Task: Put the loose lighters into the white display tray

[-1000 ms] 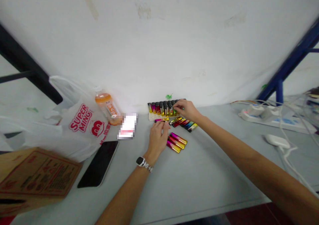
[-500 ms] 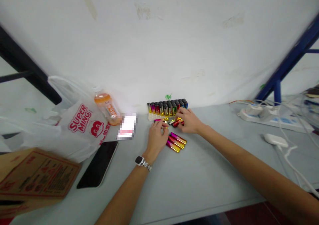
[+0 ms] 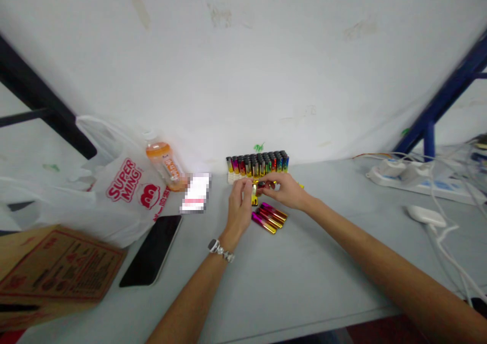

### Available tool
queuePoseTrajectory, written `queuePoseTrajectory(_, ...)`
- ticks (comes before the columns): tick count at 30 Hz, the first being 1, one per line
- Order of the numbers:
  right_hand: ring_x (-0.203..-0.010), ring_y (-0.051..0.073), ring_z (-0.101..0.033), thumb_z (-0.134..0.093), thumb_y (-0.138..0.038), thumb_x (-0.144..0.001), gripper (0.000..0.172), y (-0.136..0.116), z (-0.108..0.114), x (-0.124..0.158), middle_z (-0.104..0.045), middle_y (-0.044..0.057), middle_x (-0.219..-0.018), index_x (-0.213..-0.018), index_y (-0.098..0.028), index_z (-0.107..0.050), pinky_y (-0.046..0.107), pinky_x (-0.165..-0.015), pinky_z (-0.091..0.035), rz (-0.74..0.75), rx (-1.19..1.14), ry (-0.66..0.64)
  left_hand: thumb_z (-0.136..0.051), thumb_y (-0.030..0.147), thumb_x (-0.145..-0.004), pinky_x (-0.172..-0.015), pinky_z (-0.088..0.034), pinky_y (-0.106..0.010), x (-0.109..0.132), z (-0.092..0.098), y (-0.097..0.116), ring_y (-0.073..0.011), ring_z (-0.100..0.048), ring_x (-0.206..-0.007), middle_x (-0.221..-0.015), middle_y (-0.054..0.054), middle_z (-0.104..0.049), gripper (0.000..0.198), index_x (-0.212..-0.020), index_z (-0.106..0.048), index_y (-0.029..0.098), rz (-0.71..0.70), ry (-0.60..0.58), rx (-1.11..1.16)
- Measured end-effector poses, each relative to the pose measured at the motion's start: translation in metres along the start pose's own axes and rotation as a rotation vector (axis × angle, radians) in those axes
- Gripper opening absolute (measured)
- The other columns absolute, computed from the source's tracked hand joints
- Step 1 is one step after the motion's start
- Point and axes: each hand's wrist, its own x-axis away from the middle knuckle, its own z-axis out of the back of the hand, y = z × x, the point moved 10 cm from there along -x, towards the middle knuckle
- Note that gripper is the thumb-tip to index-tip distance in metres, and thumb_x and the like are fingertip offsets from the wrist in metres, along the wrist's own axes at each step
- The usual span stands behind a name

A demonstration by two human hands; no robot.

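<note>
My left hand (image 3: 239,204) is closed at the fingertips around a small yellow-gold piece (image 3: 254,200), partly hidden by the fingers. Close beside it, my right hand (image 3: 285,189) pinches a dark red lighter (image 3: 265,184) with its end toward the left hand. Several shiny purple-to-gold lighter casings (image 3: 271,218) lie side by side on the table just below the hands. Behind the hands, rows of upright lighters (image 3: 258,164) with black tops stand in a pale tray (image 3: 231,177) against the wall. Fingers hide part of the tray's front.
At left are a cardboard box (image 3: 64,273), a white plastic bag (image 3: 102,197), an orange drink bottle (image 3: 167,164), a black phone (image 3: 152,252) and a blurred white card (image 3: 196,193). A power strip (image 3: 422,181), white charger (image 3: 426,215) and cables occupy the right.
My right hand has drawn back from beside the tray, bringing the red lighter up near my left hand. My left hand has turned, showing the yellow-gold piece at its fingertips.
</note>
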Motion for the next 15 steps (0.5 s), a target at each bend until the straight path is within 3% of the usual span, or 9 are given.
queuePoseTrajectory(3,-0.068,0.014,-0.057,-0.067,-0.036,-0.087,0.023,-0.008,0.002,0.008,-0.07,0.0,-0.077,-0.101,-0.021,-0.076,0.026,-0.065,-0.039,-0.04,-0.218,0.081,-0.032,0.052,-0.099,-0.086,-0.049,-0.03,0.004,-0.011,0.005,-0.0181,-0.063,-0.093,-0.099,-0.007,-0.069,0.049,-0.1,-0.065,0.017,0.071,-0.1,0.158)
queuePoseTrajectory(6,-0.066,0.013,-0.056,-0.066,-0.038,-0.087,0.024,-0.013,-0.003,0.015,-0.07,0.0,-0.074,-0.101,-0.021,-0.076,0.027,-0.065,-0.039,-0.052,-0.314,0.082,-0.034,0.064,-0.095,-0.062,-0.046,-0.026,0.01,-0.022,0.003,-0.0149,-0.057,-0.066,-0.074,-0.004,-0.066,0.059,-0.085,-0.066,0.015,0.17,-0.161,0.259)
queuePoseTrajectory(10,-0.062,0.013,-0.053,-0.069,-0.042,-0.084,0.035,-0.01,-0.003,0.025,-0.069,0.0,-0.072,-0.111,-0.02,-0.07,0.028,-0.065,-0.04,-0.09,-0.42,0.136,-0.039,0.074,-0.086,-0.042,-0.029,-0.023,0.015,-0.027,-0.014,-0.0095,-0.04,-0.044,-0.05,0.003,-0.047,0.064,-0.071,-0.06,0.016,0.343,-0.116,0.384)
queuePoseTrajectory(15,-0.062,0.015,-0.053,-0.063,-0.047,-0.087,0.034,0.0,0.001,0.037,-0.06,0.0,-0.067,-0.105,-0.018,-0.068,0.029,-0.062,-0.041,-0.121,-0.512,0.239,-0.039,0.077,-0.083,-0.038,-0.023,-0.022,0.018,-0.026,-0.031,-0.0074,-0.033,-0.037,-0.044,0.005,-0.037,0.068,-0.06,-0.057,0.016,0.482,-0.046,0.434)
